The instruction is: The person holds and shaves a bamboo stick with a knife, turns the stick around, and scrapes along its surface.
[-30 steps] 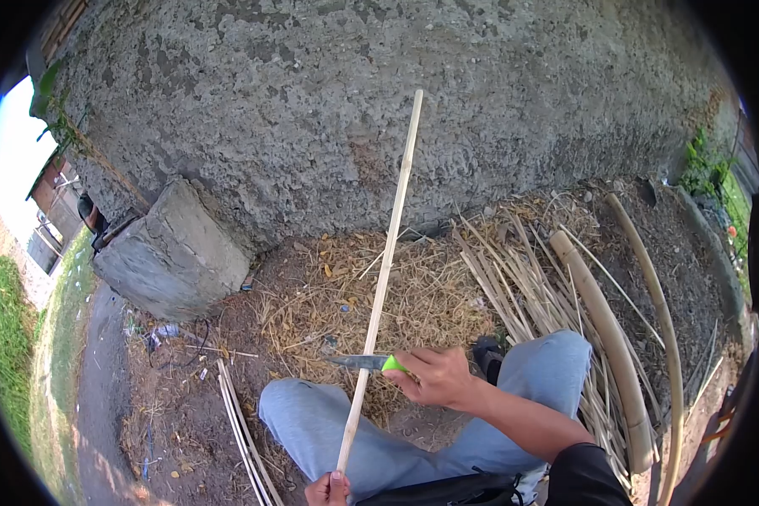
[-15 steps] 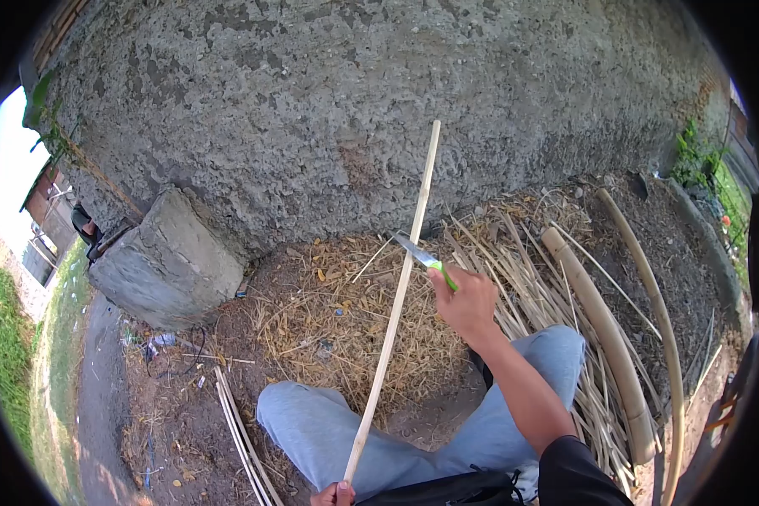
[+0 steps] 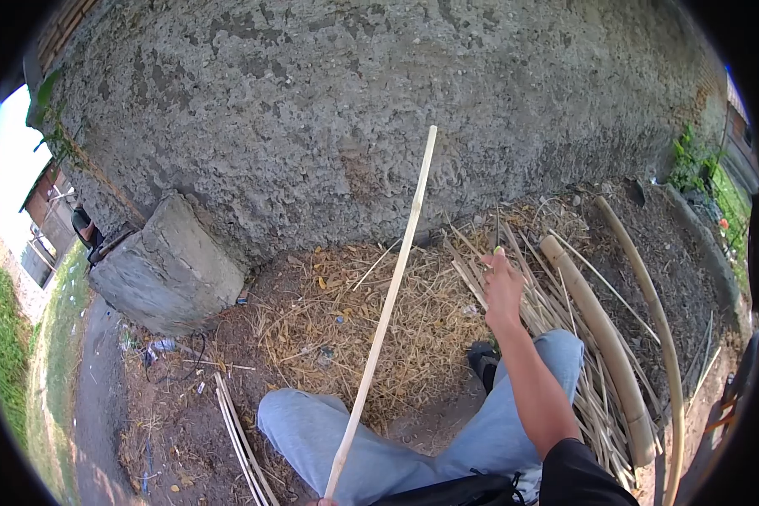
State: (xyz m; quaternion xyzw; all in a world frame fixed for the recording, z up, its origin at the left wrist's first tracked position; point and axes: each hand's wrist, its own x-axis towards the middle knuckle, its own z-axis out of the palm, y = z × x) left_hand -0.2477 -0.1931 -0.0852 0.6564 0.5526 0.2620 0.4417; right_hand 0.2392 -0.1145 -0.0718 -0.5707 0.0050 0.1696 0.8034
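Observation:
A long pale bamboo strip (image 3: 385, 316) slants up from the bottom edge across my lap, its far end in front of the wall. Only a sliver of my left hand (image 3: 325, 502) shows at the strip's lower end, closed round it; most of that hand is out of view. To the right of the strip, and apart from it, my right hand (image 3: 504, 291) is closed on a knife (image 3: 499, 246). Its blade points up and away, and a bit of the light green handle shows above the fingers.
Split bamboo strips (image 3: 586, 396) lie piled by my right knee, beside a thick bamboo pole (image 3: 599, 337) and a thinner curved one (image 3: 649, 312). Shavings (image 3: 363, 329) cover the ground ahead. A concrete block (image 3: 173, 266) stands left, before the rough wall (image 3: 312, 126). A person (image 3: 83, 226) is far left.
My right hand has moved the knife off the strip, to the right, and the blade now points upward. The strip's lower end has shifted slightly left and down with my left hand.

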